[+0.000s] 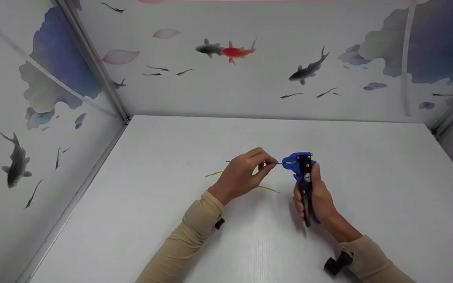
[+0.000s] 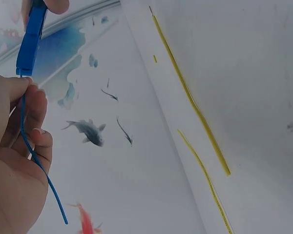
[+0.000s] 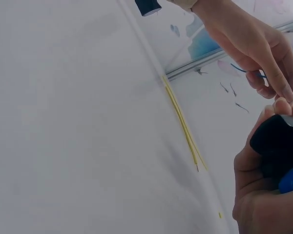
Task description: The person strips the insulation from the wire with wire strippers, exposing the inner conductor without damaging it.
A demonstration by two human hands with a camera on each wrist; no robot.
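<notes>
Between thumb and fingertips, my left hand (image 1: 242, 173) pinches a thin blue wire (image 2: 52, 187), whose free tail hangs past the palm in the left wrist view. The wire's other end meets the nose of a blue and black wire stripper (image 1: 304, 169). My right hand (image 1: 323, 198) grips the stripper by its handles and holds it upright, head at the top. In the right wrist view the stripper's dark handle end shows close up, and its head is out of sight.
Two yellow wires (image 2: 185, 92) lie on the white table (image 1: 151, 188), partly behind the left hand in the head view. One has a bare end. A short yellow piece of insulation (image 2: 155, 59) lies near them. Printed panels wall the table's back and sides.
</notes>
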